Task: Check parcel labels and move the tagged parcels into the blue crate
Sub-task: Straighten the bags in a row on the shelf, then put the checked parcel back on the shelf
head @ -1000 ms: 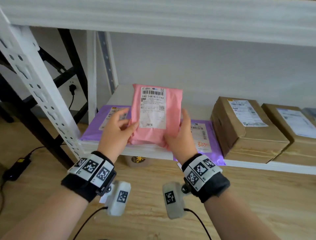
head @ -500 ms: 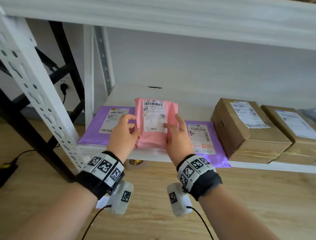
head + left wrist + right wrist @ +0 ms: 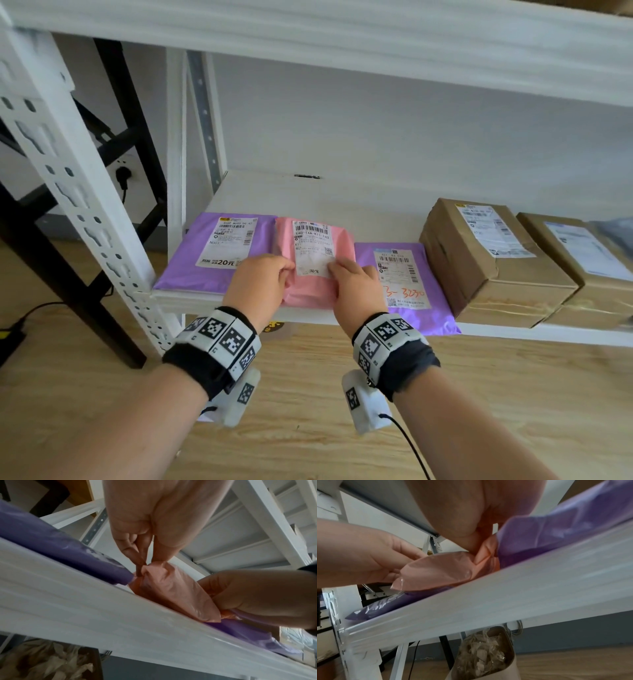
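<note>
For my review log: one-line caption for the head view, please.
Both hands, left hand and right hand, hold a pink parcel on the white shelf between two purple mailers.

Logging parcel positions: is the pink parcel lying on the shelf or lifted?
Lying: the pink parcel rests label-up on the shelf, both hands pinching its near corners.

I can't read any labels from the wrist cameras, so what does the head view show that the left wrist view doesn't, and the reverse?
Only the head view shows the printed labels: on the pink parcel, both purple mailers and two cardboard boxes.

Only the left wrist view shows, from below, the left hand pinching the pink parcel's corner, and a bin of crumpled wrap under the shelf.

Both show both hands holding the pink parcel at the shelf's front edge.
</note>
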`<state>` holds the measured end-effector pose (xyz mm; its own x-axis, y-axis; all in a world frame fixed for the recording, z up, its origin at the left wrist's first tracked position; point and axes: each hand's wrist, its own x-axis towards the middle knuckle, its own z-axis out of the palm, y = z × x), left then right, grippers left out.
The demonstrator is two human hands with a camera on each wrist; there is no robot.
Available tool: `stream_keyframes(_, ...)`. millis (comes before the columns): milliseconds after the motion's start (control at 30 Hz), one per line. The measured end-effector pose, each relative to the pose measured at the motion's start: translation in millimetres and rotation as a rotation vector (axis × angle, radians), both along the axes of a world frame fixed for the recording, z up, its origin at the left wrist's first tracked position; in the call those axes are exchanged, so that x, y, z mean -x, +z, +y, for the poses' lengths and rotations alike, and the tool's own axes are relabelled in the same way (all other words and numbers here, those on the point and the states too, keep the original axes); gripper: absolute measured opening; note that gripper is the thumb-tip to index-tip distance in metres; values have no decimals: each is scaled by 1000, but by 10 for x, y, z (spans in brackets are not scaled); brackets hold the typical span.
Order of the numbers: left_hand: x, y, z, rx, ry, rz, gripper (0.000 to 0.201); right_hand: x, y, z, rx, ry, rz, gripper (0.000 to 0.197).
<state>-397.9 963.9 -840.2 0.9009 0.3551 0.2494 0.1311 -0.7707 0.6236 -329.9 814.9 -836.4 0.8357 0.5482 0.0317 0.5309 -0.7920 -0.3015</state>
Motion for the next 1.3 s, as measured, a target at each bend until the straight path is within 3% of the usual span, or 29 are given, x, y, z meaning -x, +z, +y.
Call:
stream_keyframes(200,22,-36,8,-257,7,144,39,52,57,-1,115,-27,-39,53)
stream_keyframes(433,70,-5,10,-291,48,114,50,72,105,24,103,-94,-32,54)
stream_keyframes(667,125,85,90,-260,67,-21,40,116,230,61,9,-112,-26,67)
stream_keyframes(900,295,262,470,-301,180,-31,40,207,394,339,-169,-43,-106,54)
stream_keyframes(1133,326,197,831,-121,272,167,66,332,354,811,-256,85,108,57)
stream_keyframes(1300,268,0,940,-54,264,311,72,415,262,1055,-350,88,281,57)
